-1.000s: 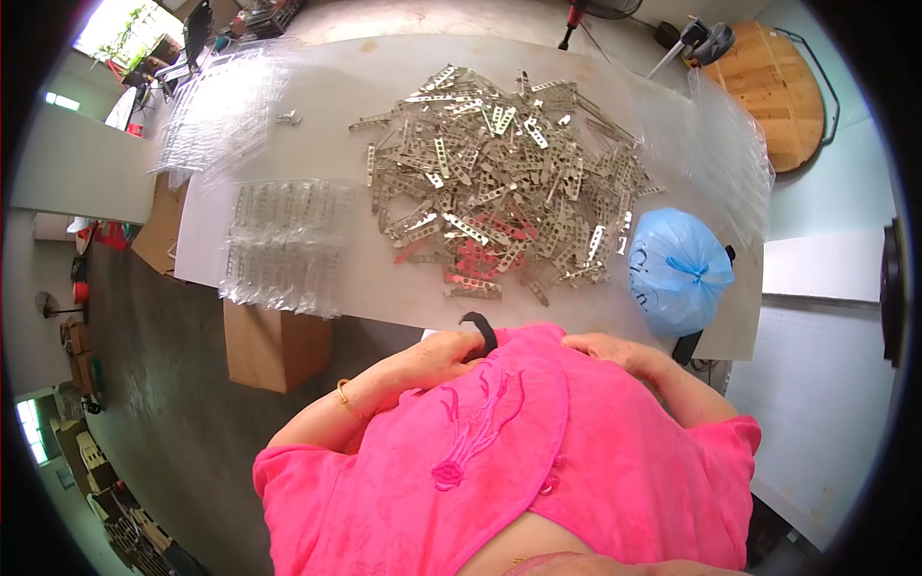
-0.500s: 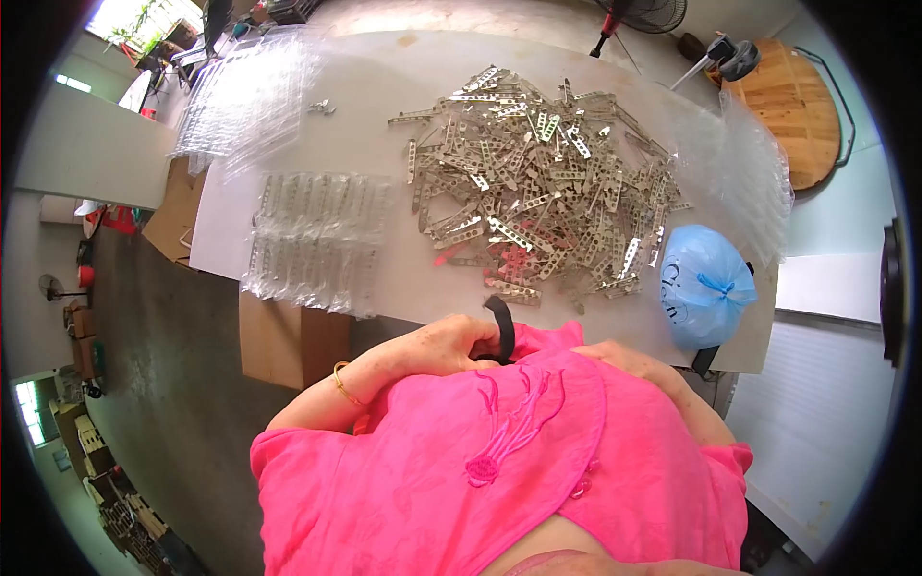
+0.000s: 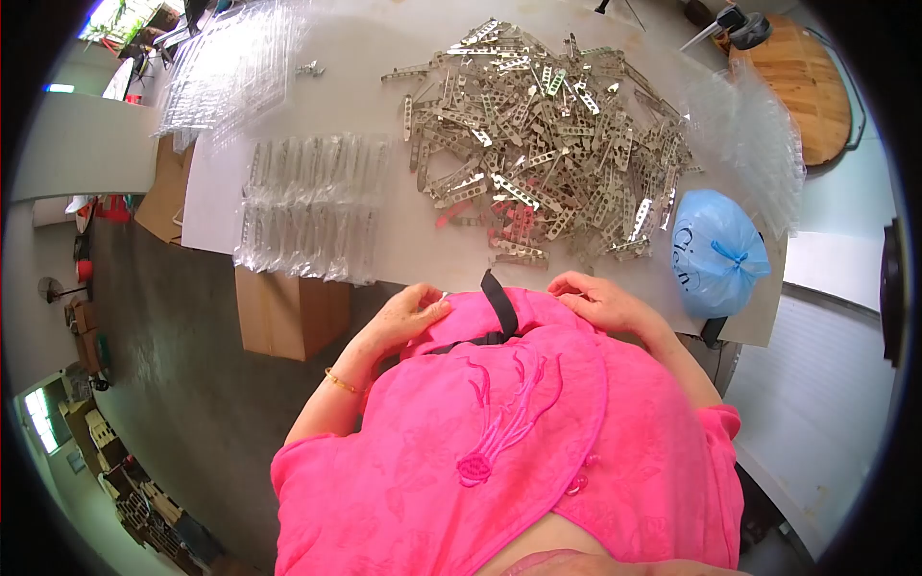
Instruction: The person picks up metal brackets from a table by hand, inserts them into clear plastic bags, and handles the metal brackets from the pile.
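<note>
My left hand [image 3: 410, 312] pinches the left side of the pink shirt's [image 3: 538, 422] hem, near the table's front edge. On the other side my right hand [image 3: 597, 300] has its curled fingers on the same hem. A black strap [image 3: 498, 303] with a buckle lies across the shirt between them. Beyond the hands, a large heap of flat metal pieces with holes [image 3: 538, 144] covers the middle of the table [image 3: 423, 259], with some red showing at its near side. Filled clear plastic sleeves [image 3: 312, 206] lie in two rows left of the heap.
A tied blue bag [image 3: 715, 254] sits at the table's right front corner. Clear plastic sheets [image 3: 226, 72] lie at the back left, and more plastic [image 3: 754, 144] at the right. A cardboard box [image 3: 288, 312] stands below the left edge.
My hands have moved apart along the shirt hem. The black strap and its buckle now show more fully between them. The view has shifted, so the table sits higher in the frame.
</note>
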A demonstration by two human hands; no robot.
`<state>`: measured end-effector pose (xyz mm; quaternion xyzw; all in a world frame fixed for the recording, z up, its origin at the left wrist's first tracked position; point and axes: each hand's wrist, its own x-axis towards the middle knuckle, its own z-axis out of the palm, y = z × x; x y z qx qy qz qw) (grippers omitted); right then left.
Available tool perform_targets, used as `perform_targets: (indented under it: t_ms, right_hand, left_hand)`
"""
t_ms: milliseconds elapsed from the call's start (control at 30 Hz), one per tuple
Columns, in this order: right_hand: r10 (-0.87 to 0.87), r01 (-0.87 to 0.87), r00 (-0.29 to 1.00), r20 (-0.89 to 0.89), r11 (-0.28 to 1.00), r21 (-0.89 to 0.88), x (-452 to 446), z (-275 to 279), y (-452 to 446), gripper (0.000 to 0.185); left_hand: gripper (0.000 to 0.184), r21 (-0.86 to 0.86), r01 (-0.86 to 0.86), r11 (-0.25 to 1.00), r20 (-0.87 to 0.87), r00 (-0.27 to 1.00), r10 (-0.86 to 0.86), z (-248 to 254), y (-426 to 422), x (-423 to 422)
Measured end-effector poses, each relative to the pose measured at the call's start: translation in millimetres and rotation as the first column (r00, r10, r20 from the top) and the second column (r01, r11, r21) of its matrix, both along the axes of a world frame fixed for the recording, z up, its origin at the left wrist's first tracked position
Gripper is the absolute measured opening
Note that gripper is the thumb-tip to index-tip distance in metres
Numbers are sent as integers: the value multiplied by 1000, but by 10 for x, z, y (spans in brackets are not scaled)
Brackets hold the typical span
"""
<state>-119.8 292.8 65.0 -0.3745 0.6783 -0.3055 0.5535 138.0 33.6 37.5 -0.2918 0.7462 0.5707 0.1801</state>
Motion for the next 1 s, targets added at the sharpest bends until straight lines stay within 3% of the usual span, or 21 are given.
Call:
perform_targets:
  t_ms: [33,100,167,233,300,367,400,433,500,533,567,633,767,833,867,933,1000]
  right_hand:
    - [2,-7,997,75,998,66,3,-101,40,27]
    - [-32,25,991,128,998,61,59,-204,102,27]
    - [-65,54,981,185,997,63,41,-224,164,27]
    - [2,-8,997,79,997,73,-30,-222,219,21]
    - [-24,14,994,103,995,99,-51,-259,264,17]
    - [-55,40,992,116,992,123,-65,-316,319,14]
    - [-112,112,994,-8,992,63,-47,-365,338,12]
    - [-173,173,977,-128,985,-5,-34,-420,368,11]
    - [-239,238,959,-154,971,-21,-43,-545,424,11]
    - [-314,312,933,-177,949,-43,-49,-606,434,11]
    - [-305,302,936,-173,952,-45,-60,-658,446,11]
    - [-271,214,887,-374,959,-186,-89,-774,496,10]
    - [-144,100,890,-432,987,-124,-131,-1074,591,9]
    - [-179,92,839,-513,977,-190,-144,-1145,616,8]
    - [-167,78,843,-512,978,-192,-191,-1146,623,8]
    - [-240,92,781,-577,958,-273,-307,-1109,618,8]
    - [-208,72,794,-571,965,-251,-366,-1056,605,8]
  left_hand:
    - [42,4,-6,1000,4,1000,6,3,51,22]
    - [46,182,-37,983,338,941,-27,19,113,12]
    - [41,149,-40,988,255,967,1,-39,192,77]
    - [30,262,-158,952,152,981,121,-49,278,132]
    - [21,252,-201,947,153,974,166,-97,424,111]
    - [16,242,-416,877,10,905,426,-391,618,106]
    - [16,210,-442,872,-51,886,461,-621,689,129]
    - [16,212,-449,868,-48,882,468,-649,746,93]
    - [15,-85,-382,920,-78,923,376,-701,875,6]
    - [15,-106,-386,917,-62,923,381,-720,935,-31]
    - [15,-110,-395,912,-60,919,390,-788,974,-50]
    - [17,-157,-384,910,-113,922,370,-931,1045,-63]
    - [21,-195,-405,893,-108,914,391,-1010,1182,28]
    - [32,-22,-342,939,-31,939,342,-998,1207,157]
    - [32,-24,-357,934,-30,934,356,-969,1251,235]
    - [44,176,-471,864,103,882,460,-868,1393,414]
    - [48,217,-523,824,114,852,511,-793,1503,557]
